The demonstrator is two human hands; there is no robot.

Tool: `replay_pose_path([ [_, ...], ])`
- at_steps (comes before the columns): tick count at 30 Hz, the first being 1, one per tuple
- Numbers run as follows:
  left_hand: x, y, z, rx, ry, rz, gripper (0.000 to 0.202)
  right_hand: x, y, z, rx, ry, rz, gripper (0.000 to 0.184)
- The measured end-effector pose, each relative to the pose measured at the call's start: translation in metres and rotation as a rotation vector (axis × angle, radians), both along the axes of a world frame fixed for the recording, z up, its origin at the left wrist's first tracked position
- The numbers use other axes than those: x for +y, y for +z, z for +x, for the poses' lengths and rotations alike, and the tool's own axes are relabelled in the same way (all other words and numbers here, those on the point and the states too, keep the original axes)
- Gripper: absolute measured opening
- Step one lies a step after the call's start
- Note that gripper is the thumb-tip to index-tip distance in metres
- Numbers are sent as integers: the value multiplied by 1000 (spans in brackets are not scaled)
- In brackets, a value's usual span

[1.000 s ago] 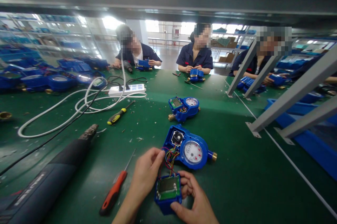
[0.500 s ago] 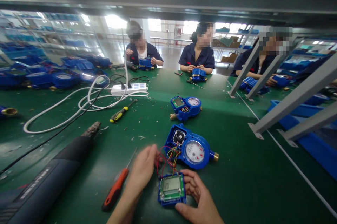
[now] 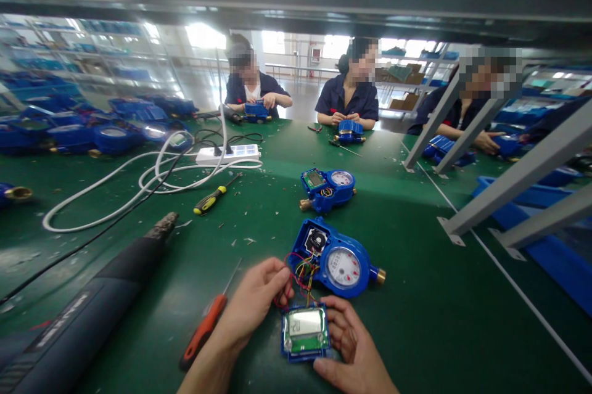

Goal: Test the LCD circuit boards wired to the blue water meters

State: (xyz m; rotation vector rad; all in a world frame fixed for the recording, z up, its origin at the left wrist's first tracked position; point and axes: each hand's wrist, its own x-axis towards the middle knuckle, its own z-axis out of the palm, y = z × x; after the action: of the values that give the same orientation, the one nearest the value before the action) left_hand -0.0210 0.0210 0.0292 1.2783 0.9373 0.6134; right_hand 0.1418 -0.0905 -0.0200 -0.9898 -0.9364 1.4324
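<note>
A blue water meter with a white dial lies on the green table, its side box uncovered. Red and yellow wires run from that box to a display module, a green circuit board with an LCD in a blue frame. My left hand is closed in a pinch on the red wires above the module's left corner. With thumb and fingers, my right hand grips the module by its right side. An orange-handled screwdriver lies beside my left forearm.
A second meter stands farther back. To the left lie a heat gun, a yellow screwdriver, a white power strip with coiled cable, and piled meters. Metal struts and a blue bin are at right. Three co-workers sit opposite.
The display module has shifted slightly right and tilted in my right hand. My left hand has moved a little toward the wires, its fingers drawn together. The left co-worker's hands have come together on a meter.
</note>
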Motion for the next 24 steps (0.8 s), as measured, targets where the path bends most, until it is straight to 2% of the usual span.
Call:
replay_pose_path([
  [4,-2,-5,6,55,20,23,35,-1,0,-1,-15,2,-1,72],
  [8,-4,-2,8,103,-25,46,41,-1,-1,-1,-31,-2,2,73],
  [13,-4,2,6,106,-91,96,32,-1,-5,-2,-69,12,19,75],
  [17,-7,6,6,101,-111,163,26,-1,-1,-5,-95,7,49,71],
  [19,-10,12,7,127,-136,225,23,0,4,-7,-127,19,59,70],
  [24,-18,27,8,231,-246,511,16,1,7,-9,-200,23,53,66],
])
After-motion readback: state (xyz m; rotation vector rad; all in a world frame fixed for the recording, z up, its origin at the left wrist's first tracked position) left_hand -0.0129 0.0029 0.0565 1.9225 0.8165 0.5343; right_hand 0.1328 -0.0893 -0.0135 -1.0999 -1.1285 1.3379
